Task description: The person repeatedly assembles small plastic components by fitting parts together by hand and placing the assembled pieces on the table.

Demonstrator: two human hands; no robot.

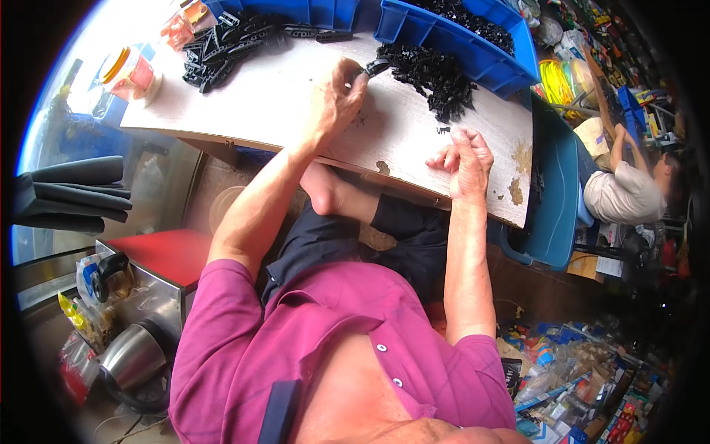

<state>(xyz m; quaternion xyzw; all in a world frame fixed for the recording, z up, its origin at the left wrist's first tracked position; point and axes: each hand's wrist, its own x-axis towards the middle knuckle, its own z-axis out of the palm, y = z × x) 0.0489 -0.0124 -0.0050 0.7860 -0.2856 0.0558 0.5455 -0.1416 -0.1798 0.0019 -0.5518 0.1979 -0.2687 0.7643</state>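
1. The left hand [340, 96] is out over the pale surface [281, 103], short of the parts-filled blue bin [473, 63] and left of its middle. Its grip is pinched on one end of a black piece [377, 66].
2. That black piece sticks out past the fingertips. Its long axis runs roughly sideways with a slight slant, the free end aimed right and a little away from the person, toward the near wall of the blue bin.
3. The right hand [467, 163] is nearer the person than the bin, palm turned inward, fingers curled up to the thumb. I can't tell from here whether its grip has anything in it.
4. A tiny black bit [443, 130] shows just beside those fingertips, between them and the bin.
5. A heap of small black parts [425, 78] lies right along the bin's near side.
6. Well left of the bin is a pile of long black parts [222, 48], their long axes going several ways.
7. A teal tub [555, 200] stands nearer the person than the bin, off the surface's right end.
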